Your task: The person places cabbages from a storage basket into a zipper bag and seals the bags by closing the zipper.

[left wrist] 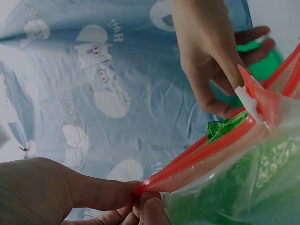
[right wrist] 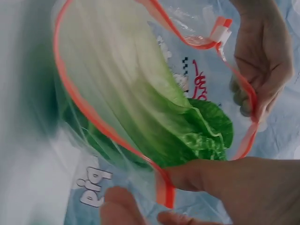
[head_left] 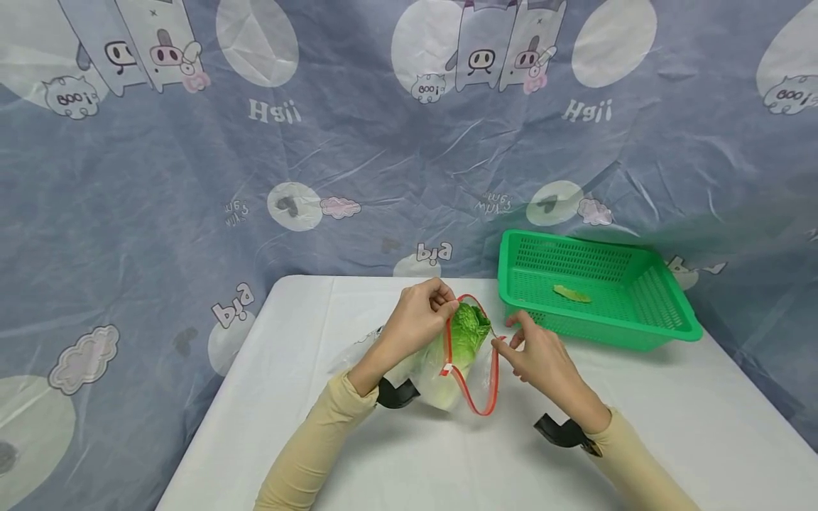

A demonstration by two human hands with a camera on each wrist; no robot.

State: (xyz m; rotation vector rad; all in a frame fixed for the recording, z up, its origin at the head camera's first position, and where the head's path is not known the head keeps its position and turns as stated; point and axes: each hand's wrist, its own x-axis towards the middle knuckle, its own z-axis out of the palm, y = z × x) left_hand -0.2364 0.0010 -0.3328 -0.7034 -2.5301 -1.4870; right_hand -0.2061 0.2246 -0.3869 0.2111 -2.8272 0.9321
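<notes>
A clear zip bag [head_left: 476, 397] with a red zip edge and a white slider [head_left: 448, 367] stands with its mouth spread wide. Inside it is lettuce [head_left: 469, 330], with crinkled green leaves toward the far end and a pale stalk nearer me. My left hand [head_left: 423, 312] pinches the red edge on the left, between thumb and fingers, as the left wrist view shows. On the opposite side, my right hand [head_left: 540, 355] pinches the edge; in the right wrist view its thumb [right wrist: 197, 176] lies against the red strip, and its fingers are blurred and partly cut off.
A green basket [head_left: 601, 323] stands at the back right, with a small leaf [head_left: 571, 293] in it. More clear plastic [head_left: 358, 348] lies on the white table [head_left: 294, 319] beyond my left forearm. A printed grey-blue cloth [head_left: 358, 142] hangs behind the table.
</notes>
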